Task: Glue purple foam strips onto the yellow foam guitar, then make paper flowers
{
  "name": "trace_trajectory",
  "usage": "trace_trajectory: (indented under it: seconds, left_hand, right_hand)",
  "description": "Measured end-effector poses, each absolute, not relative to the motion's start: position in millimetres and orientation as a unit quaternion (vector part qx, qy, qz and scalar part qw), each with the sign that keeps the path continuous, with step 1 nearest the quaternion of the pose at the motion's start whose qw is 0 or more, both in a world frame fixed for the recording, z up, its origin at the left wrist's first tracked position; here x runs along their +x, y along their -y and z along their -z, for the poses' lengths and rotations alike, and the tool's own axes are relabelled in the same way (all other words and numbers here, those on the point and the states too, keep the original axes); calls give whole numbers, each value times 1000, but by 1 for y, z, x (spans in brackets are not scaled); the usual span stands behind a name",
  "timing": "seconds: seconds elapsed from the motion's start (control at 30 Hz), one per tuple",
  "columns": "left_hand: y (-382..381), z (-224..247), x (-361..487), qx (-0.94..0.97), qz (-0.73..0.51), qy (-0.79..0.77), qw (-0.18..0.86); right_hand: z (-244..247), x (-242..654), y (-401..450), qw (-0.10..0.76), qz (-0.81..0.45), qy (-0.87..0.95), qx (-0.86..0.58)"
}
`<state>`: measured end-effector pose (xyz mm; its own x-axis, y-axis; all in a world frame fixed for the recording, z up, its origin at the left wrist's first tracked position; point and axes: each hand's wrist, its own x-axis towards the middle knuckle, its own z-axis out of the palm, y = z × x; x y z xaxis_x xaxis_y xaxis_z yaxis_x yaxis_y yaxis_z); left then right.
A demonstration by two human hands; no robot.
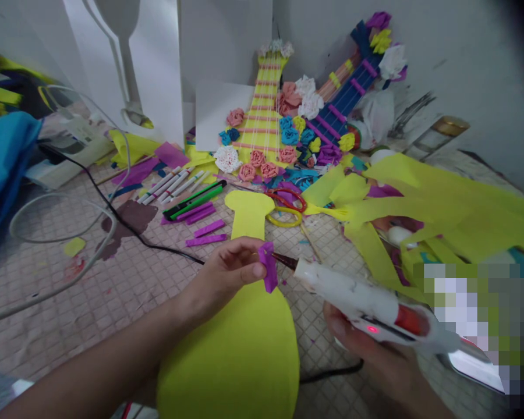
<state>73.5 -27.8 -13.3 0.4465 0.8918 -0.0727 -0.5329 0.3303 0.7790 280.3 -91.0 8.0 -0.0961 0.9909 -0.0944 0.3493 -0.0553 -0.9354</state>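
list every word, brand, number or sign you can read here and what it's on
No text can be read anywhere in this view.
Hot glue gun: no legible lettering; a red light glows on its side.
Green-and-black utility knife: any print is too small to read.
White marker pens: any print is too small to read.
Pixelated patch at right: whatever it covers cannot be read.

Your left hand (229,267), forearm (126,343) extended, pinches with thumb (254,271) opposing fingers (242,245); right of the left hand, nearer you, your right hand (373,352) grips.
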Motion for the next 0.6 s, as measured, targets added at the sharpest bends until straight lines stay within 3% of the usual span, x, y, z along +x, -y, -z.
trace_trajectory:
  seconds: [0.2,0.6]
  left_hand:
    - [27,12,75,338,-471,-243,778]
    - [26,13,73,338,-467,-257,775]
  right_hand:
    - [-16,281,90,311,-489,620,-530]
    - [-14,277,93,334,-490,581,-557]
